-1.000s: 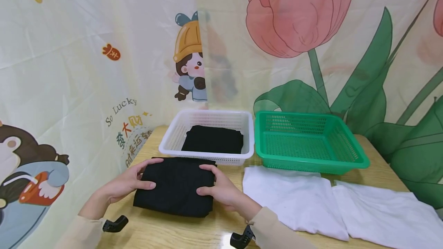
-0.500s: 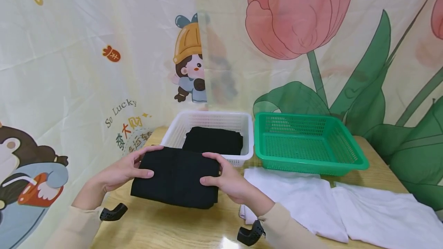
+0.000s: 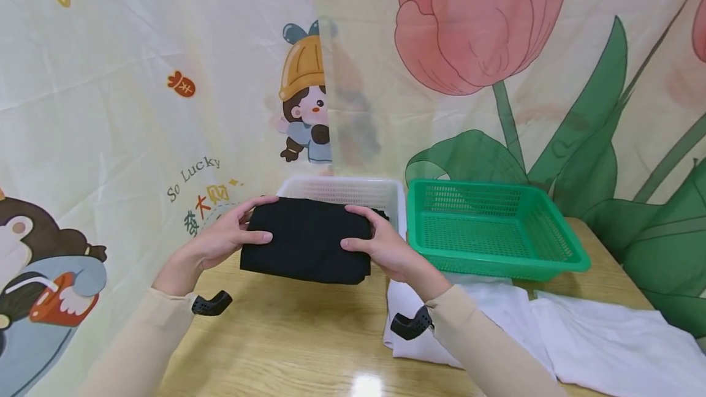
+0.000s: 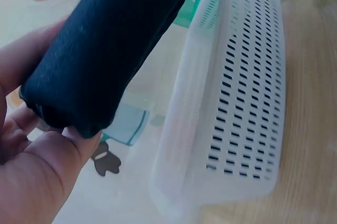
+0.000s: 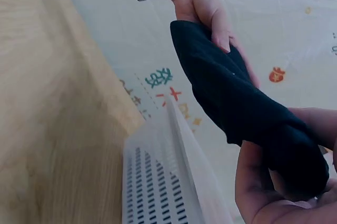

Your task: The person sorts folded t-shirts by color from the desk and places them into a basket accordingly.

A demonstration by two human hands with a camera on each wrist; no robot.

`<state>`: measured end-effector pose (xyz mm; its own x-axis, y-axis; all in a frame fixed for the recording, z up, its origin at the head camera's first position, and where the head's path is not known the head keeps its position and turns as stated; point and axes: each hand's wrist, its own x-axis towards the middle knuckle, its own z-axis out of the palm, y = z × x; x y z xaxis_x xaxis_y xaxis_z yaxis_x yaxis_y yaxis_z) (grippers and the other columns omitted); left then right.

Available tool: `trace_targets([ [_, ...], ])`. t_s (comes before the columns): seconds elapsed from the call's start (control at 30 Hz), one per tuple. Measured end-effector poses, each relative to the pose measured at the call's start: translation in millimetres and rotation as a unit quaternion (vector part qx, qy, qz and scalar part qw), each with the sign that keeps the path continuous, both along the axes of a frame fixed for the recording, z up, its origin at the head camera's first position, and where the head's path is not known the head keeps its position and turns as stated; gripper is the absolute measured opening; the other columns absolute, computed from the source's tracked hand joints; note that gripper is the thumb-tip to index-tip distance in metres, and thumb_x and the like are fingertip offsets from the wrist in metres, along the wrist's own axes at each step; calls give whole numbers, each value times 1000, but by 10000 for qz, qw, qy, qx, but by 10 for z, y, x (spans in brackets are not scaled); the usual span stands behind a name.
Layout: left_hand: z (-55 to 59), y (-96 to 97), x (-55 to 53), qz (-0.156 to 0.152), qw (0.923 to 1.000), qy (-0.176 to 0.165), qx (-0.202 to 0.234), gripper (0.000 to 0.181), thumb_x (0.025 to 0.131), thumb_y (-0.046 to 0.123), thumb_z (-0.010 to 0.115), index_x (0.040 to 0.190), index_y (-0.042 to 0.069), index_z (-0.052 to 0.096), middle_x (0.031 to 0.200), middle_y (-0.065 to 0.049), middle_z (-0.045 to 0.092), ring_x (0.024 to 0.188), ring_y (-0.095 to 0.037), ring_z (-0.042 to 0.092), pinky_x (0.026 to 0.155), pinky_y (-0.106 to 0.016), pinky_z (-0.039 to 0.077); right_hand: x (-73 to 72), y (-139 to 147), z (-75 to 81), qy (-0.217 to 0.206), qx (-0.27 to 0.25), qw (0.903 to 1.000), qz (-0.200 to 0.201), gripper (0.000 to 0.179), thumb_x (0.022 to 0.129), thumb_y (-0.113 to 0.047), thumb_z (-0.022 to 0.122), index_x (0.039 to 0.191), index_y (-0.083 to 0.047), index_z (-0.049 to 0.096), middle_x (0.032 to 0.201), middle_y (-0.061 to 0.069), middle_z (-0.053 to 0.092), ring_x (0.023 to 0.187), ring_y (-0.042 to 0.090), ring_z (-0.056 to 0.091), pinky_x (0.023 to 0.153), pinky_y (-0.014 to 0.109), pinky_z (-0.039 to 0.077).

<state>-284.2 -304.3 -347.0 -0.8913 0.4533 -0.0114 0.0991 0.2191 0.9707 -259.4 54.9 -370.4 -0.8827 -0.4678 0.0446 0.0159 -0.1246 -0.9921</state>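
A folded black garment (image 3: 309,241) is up off the table, its near edge tilted down. My left hand (image 3: 225,239) grips its left end, thumb on the near face and fingers over the far edge. At the other end my right hand (image 3: 390,249) holds it the same way. In the head view it overlaps the white basket (image 3: 342,184), hiding most of that basket. Both wrist views show the thick, rolled-looking ends of the garment (image 4: 110,50) pinched between thumb and fingers, above the basket's rim. Only a sliver of other black cloth (image 3: 382,213) shows inside the basket.
A green basket (image 3: 499,262) stands right beside the white one. In front of it lie two white garments (image 3: 496,305), spread side by side and partly behind my right forearm. Printed curtains (image 3: 248,78) hang behind and left of the wooden table (image 3: 287,336).
Both hands have raised the folded black garment from the table and carried it forward and slightly right, up in front of the white basket. The baskets and white garments stay put.
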Motion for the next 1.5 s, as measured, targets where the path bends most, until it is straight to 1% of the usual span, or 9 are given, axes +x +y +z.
trace_targets([
  [0.1, 13, 88, -107, 147, 9999, 57, -13, 83, 97, 9, 79, 165, 26, 36, 169, -13, 27, 148, -33, 37, 102, -29, 53, -109, 38, 25, -12, 76, 9998, -172, 76, 98, -3, 75, 162, -23, 39, 156, 16, 52, 137, 33, 59, 102, 43, 58],
  [0.17, 13, 140, -179, 220, 9997, 43, 67, 84, 97, 9, 79, 165, 27, 35, 170, -13, 24, 149, -35, 36, 102, -29, 54, -184, 53, 37, 18, 133, 9995, -280, 75, 99, -4, 74, 162, -25, 39, 157, 14, 51, 138, 33, 58, 103, 43, 57],
  [0.4, -25, 311, -449, 404, 9982, -84, 443, 84, 97, 3, 77, 165, 29, 35, 157, -17, 43, 137, -33, 53, 97, -38, 60, -423, 103, 53, 259, 549, 9965, -572, 74, 100, -3, 71, 162, -32, 41, 158, 13, 48, 139, 34, 56, 101, 45, 57],
  [0.67, -87, 503, -766, 577, 9963, 84, 638, 83, 97, -5, 73, 164, 28, 38, 156, -17, 44, 134, -35, 55, 95, -36, 60, -691, 190, 65, 298, 828, 9929, -795, 73, 102, -2, 69, 162, -32, 40, 159, 12, 45, 141, 35, 53, 112, 52, 49],
  [0.83, -168, 594, -937, 721, 9963, 220, 422, 82, 97, -5, 73, 164, 27, 38, 158, -17, 45, 137, -35, 54, 106, -40, 54, -827, 194, 4, 204, 911, 9912, -937, 74, 102, 1, 67, 163, -31, 38, 161, 14, 43, 141, 37, 52, 115, 53, 46],
  [1.0, -257, 649, -1048, 881, 9956, 218, 248, 84, 97, -6, 72, 165, 27, 37, 161, -18, 41, 142, -38, 49, 115, -51, 45, -913, 130, -95, 8, 1039, 9874, -1196, 74, 102, 2, 67, 162, -29, 39, 161, 16, 43, 141, 39, 52, 117, 55, 44],
  [1.17, -360, 649, -1111, 992, 9949, 57, 180, 86, 96, -11, 70, 166, 23, 35, 160, -20, 43, 139, -41, 51, 104, -46, 55, -973, 33, -207, -188, 1120, 9840, -1375, 76, 100, 4, 67, 163, -26, 38, 161, 18, 40, 143, 41, 49, 119, 56, 41],
  [1.27, -434, 654, -1157, 1013, 9948, -41, 127, 86, 95, -12, 71, 166, 22, 36, 159, -21, 44, 138, -42, 52, 101, -44, 57, -997, 8, -276, -217, 1146, 9822, -1475, 76, 100, 6, 67, 163, -24, 38, 161, 19, 40, 144, 41, 48, 119, 56, 41],
  [1.5, -602, 700, -1275, 1105, 9938, -128, -53, 87, 93, -12, 72, 166, 19, 36, 163, -24, 37, 145, -43, 43, 119, -57, 39, -1024, 1, -399, -238, 1344, 9775, -1609, 74, 100, 5, 67, 163, -22, 39, 161, 21, 40, 142, 43, 49, 117, 56, 43],
])
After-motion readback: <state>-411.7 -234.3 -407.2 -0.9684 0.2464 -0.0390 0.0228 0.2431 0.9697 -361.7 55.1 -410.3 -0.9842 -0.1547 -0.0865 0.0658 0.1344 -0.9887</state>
